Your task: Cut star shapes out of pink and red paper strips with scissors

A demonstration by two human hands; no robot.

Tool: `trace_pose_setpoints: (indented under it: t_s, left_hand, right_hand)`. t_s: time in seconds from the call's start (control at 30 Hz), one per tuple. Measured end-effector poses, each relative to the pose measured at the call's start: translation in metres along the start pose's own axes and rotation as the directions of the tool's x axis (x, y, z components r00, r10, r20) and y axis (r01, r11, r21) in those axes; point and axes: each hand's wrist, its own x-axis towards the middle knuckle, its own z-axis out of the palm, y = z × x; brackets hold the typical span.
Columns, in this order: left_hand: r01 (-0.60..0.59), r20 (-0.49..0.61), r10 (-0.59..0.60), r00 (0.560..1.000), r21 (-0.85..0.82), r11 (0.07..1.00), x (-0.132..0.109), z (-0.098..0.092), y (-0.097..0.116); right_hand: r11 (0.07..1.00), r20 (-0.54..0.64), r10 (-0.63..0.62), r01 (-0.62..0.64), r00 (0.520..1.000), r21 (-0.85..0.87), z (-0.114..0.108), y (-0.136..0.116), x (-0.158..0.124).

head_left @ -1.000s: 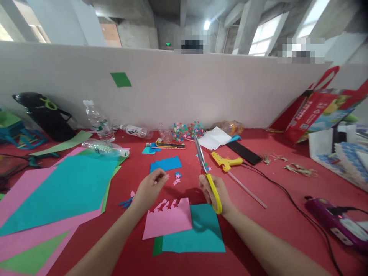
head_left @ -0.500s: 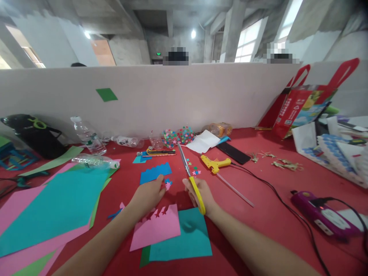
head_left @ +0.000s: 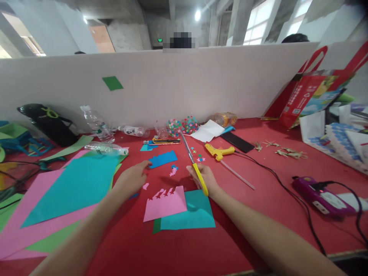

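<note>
My right hand [head_left: 204, 179] grips yellow-handled scissors [head_left: 192, 161], blades closed and pointing away toward the back wall. My left hand [head_left: 131, 179] hovers low over the red table [head_left: 258, 214] with fingers stretched out, holding nothing, near a blue scalloped paper strip [head_left: 163, 158]. Between my hands lies a pink sheet [head_left: 165, 202] with star-shaped cutouts along its top edge, overlapping a teal sheet [head_left: 195, 214]. Small paper stars [head_left: 173, 170] lie scattered just beyond it.
Large teal, pink and green sheets [head_left: 66, 191] cover the left. A yellow glue gun [head_left: 218, 151] with a black cord, a black phone [head_left: 237, 142], plastic bottles [head_left: 97, 124], a utility knife [head_left: 165, 141] and star-covered balls [head_left: 181, 125] sit further back. A purple device [head_left: 322, 195] is at right.
My left hand let go of a small pink star near the other stars and moved left, opening flat. The right hand with the scissors stayed put; the view shifted slightly.
</note>
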Motion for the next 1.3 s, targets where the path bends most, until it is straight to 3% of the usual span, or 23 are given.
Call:
trace_pose_setpoints:
  t_s: [0.1, 0.17, 0.27, 0.33, 0.43, 0.53, 0.7, 0.87, 0.97, 1.07, 1.13, 1.17, 1.23, 1.3]
  left_hand:
    - [-0.163, 0.100, 0.177, 0.979, -0.137, 0.977, -0.004, 0.008, 0.007]
    - [-0.282, 0.175, 0.321, 0.931, -0.212, 0.936, -0.008, 0.017, 0.019]
    - [-0.388, 0.232, 0.431, 0.872, -0.210, 0.897, -0.013, 0.031, 0.041]
    - [-0.442, 0.210, 0.484, 0.849, -0.216, 0.870, -0.014, 0.038, 0.051]
    - [-0.470, 0.100, 0.507, 0.856, -0.255, 0.845, -0.012, 0.048, 0.053]
    - [-0.415, 0.003, 0.450, 0.893, -0.383, 0.825, -0.011, 0.057, 0.047]
    - [-0.210, 0.042, 0.317, 0.948, -0.667, 0.715, -0.016, 0.054, 0.049]
    - [-0.127, 0.061, 0.253, 0.966, -0.737, 0.664, -0.025, 0.039, 0.065]
    - [-0.176, -0.122, 0.129, 0.984, -0.772, 0.611, -0.024, 0.035, 0.067]
    - [-0.201, -0.324, -0.201, 0.924, -0.862, 0.465, -0.014, 0.038, 0.055]
    - [-0.188, -0.317, -0.408, 0.856, -0.927, 0.325, -0.006, 0.043, 0.041]
    - [-0.163, -0.268, -0.450, 0.852, -0.952, 0.258, -0.003, 0.046, 0.035]
    - [-0.067, -0.128, -0.340, 0.932, -0.980, 0.185, -0.002, 0.051, 0.031]
    - [0.002, -0.013, -0.080, 0.997, -0.981, 0.192, -0.008, 0.053, 0.039]
  right_hand:
    - [0.999, 0.000, -0.018, 0.018, 1.000, -0.028, 0.000, -0.003, -0.001]
    - [0.999, -0.006, -0.024, 0.023, 1.000, -0.045, 0.001, -0.005, -0.001]
    - [0.997, -0.023, -0.026, 0.024, 0.999, -0.071, 0.002, -0.007, -0.002]
    - [0.995, -0.026, -0.027, 0.025, 0.999, -0.093, 0.002, -0.008, -0.003]
    - [0.991, -0.010, -0.027, 0.025, 1.000, -0.128, 0.002, -0.008, -0.005]
    - [0.986, 0.021, -0.019, 0.022, 1.000, -0.166, 0.000, -0.007, -0.007]
    - [0.982, 0.133, 0.043, -0.017, 0.990, -0.187, 0.000, -0.012, -0.011]
    - [0.988, 0.228, 0.117, -0.090, 0.966, -0.127, 0.003, -0.024, -0.023]
    - [0.991, 0.155, 0.121, -0.111, 0.980, -0.073, 0.004, -0.027, -0.025]
    - [0.996, 0.014, 0.094, -0.094, 0.996, -0.001, 0.002, -0.028, -0.021]
    - [0.997, -0.059, 0.064, -0.061, 0.996, 0.047, 0.000, -0.028, -0.017]
    - [0.997, -0.078, 0.049, -0.044, 0.996, 0.069, -0.001, -0.028, -0.015]
    - [0.994, -0.078, 0.030, -0.022, 0.996, 0.104, -0.001, -0.030, -0.013]
    - [0.992, -0.043, 0.032, -0.027, 0.999, 0.122, 0.002, -0.031, -0.014]
